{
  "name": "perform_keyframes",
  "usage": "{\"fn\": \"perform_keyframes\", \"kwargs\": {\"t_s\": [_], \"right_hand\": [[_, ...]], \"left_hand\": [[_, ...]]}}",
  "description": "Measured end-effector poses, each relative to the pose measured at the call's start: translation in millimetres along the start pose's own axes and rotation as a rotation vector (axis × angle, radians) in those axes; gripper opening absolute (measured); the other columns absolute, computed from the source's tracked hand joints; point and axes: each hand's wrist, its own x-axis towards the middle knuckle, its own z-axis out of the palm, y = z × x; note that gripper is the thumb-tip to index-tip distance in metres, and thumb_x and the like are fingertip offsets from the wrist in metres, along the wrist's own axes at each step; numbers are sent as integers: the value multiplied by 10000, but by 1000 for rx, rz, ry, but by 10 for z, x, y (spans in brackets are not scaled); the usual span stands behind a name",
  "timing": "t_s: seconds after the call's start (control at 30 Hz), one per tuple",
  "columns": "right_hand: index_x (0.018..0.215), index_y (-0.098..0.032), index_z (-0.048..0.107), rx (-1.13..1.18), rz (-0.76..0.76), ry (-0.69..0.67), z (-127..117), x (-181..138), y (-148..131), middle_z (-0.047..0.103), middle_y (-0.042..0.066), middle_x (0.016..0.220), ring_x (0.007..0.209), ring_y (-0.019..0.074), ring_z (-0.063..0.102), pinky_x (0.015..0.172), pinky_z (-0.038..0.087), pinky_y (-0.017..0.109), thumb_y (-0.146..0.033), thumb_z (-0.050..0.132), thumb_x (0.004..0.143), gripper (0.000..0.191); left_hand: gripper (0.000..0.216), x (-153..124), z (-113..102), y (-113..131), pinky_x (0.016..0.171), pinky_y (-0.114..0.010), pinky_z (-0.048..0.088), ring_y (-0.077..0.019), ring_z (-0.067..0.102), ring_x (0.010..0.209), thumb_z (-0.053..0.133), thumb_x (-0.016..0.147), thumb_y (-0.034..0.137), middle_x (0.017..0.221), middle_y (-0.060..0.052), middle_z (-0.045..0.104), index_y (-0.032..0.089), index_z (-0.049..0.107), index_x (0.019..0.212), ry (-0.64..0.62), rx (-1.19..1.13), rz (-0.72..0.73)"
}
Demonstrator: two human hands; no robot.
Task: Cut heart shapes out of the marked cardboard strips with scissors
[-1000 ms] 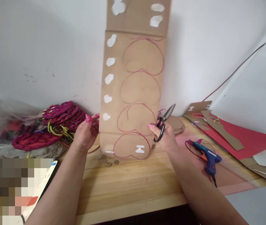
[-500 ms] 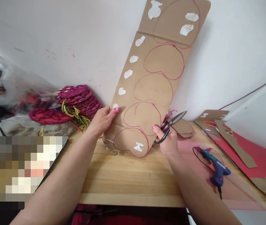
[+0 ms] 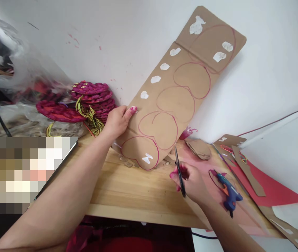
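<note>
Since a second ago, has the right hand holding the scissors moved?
Yes. The right hand, gripping the scissors, has left the right edge of the cardboard strip and dropped toward the near edge of the table, now level with the glue gun.

Wooden worktop (image 3: 128,196) before me, against white wall. Low end of my cardboard sheet (image 3: 175,91) rests on it, small scraps (image 3: 126,161) beside. Left rear: stacked woven mats (image 3: 93,96). Right: cardboard cut-out pile (image 3: 198,148), blue glue gun (image 3: 230,194), red paper (image 3: 275,190) under cardboard strip (image 3: 248,171).
</note>
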Motion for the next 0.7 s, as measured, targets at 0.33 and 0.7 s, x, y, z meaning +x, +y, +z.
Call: {"fn": "perform_keyframes", "kwargs": {"t_s": [0.33,0.7], "right_hand": [[675,-220,441,-477,-63,-240,-284,-239,-159,416,-48,628,581,129,388,531,287,258,-480,670,862,394],[688,-224,465,-574,-9,-235,-327,-129,-398,461,-37,656,597,137,419,518,296,255,-472,691,836,366]], "left_hand": [[468,-62,-52,92,556,-293,216,-134,322,585,519,941,517,565,24,358,199,457,604,-73,-25,-31],[485,-54,-79,109,540,-295,202,-132,322,564,526,935,550,548,23,357,199,468,606,-95,-28,-50]]}}
